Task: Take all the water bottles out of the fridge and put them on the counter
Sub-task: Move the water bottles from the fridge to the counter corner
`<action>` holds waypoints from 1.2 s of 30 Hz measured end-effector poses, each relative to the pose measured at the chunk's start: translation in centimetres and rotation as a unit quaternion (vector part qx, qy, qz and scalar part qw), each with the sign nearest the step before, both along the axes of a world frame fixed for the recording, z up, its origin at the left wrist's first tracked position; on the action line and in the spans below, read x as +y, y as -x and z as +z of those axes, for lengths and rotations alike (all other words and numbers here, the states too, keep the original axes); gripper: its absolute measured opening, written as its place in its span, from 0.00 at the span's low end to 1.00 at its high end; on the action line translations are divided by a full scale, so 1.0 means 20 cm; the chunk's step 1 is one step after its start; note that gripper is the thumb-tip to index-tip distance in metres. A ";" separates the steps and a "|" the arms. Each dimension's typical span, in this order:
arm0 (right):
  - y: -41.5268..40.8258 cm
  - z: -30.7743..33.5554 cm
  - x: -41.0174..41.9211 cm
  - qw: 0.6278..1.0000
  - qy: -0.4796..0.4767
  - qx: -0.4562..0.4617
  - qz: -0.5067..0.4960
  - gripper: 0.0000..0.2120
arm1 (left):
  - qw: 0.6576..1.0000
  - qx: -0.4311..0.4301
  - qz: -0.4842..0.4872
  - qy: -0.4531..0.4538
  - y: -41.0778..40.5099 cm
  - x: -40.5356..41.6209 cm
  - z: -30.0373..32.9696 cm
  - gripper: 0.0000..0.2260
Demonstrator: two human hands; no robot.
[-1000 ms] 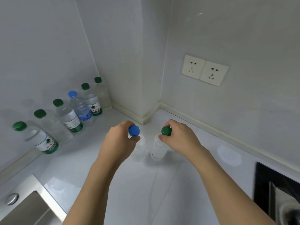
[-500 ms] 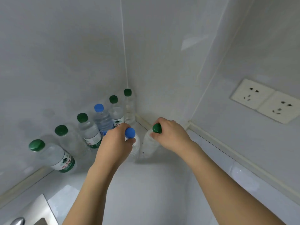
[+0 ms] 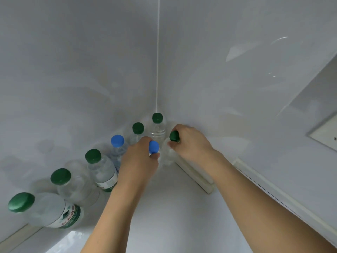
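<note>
My left hand (image 3: 139, 161) grips a clear bottle with a blue cap (image 3: 153, 147) by its neck. My right hand (image 3: 189, 141) grips a clear bottle with a green cap (image 3: 168, 152) the same way. Both bottles are close together near the wall corner, over the white counter (image 3: 173, 207). Their bases are hidden by my hands, so I cannot tell whether they touch the counter. Several more bottles stand in a row along the left wall: green-capped ones (image 3: 102, 170) and one blue-capped (image 3: 117, 143), ending at a green-capped bottle (image 3: 157, 125) in the corner.
A raised white ledge (image 3: 195, 174) runs along the foot of the right wall. A wall socket plate (image 3: 324, 132) shows at the right edge. Grey tiled walls meet in a corner behind the bottles.
Both hands have carried their bottles farther toward the wall corner, up beside the end of the bottle row. The camera has moved closer and turned left, so the sink and stove have left the view.
</note>
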State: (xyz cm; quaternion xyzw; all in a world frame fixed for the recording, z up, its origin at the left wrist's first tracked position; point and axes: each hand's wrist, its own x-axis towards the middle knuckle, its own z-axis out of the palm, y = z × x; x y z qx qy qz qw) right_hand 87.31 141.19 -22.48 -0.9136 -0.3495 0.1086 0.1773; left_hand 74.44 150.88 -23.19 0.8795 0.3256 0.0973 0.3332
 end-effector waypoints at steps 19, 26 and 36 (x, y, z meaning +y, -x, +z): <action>-0.09 -0.17 0.04 0.988 -0.120 0.091 -0.014 0.09 | 0.998 -0.059 0.004 0.011 -0.07 0.02 -0.11 0.16; -0.03 -0.14 0.00 0.988 -0.118 0.089 -0.055 0.15 | 0.999 -0.037 0.003 -0.027 -0.10 -0.01 -0.09 0.16; 0.33 0.09 -0.62 0.973 -0.144 0.109 -0.145 0.27 | 0.992 -0.020 -0.038 -0.120 0.07 -0.28 0.17 0.23</action>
